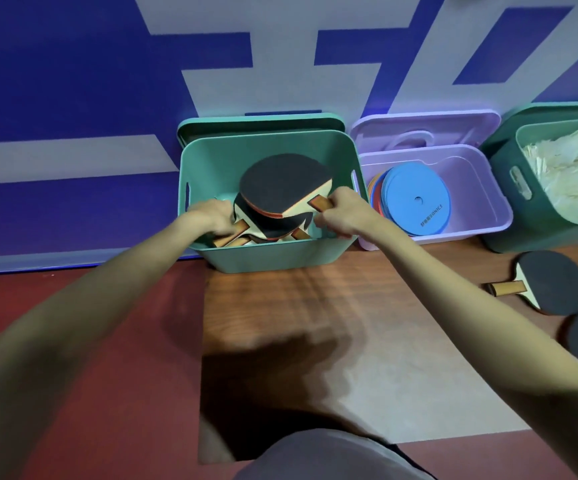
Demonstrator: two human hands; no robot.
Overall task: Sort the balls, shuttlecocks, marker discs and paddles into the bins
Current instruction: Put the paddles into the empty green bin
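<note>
Both hands, left (pixel 209 216) and right (pixel 341 213), held paddle handles tight inside the green bin (pixel 266 254) (two paddles (pixel 554 282) waited outside). Best to lay them flat.

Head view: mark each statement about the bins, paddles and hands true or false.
1. The right hand grips the handle of a paddle over the teal bin. True.
2. The lilac bin holds shuttlecocks. False: it holds marker discs.
3. Two paddles lie on the wooden surface at right. True.
4. The left hand rests flat on the floor. False: it holds a paddle handle inside the teal bin.
</note>
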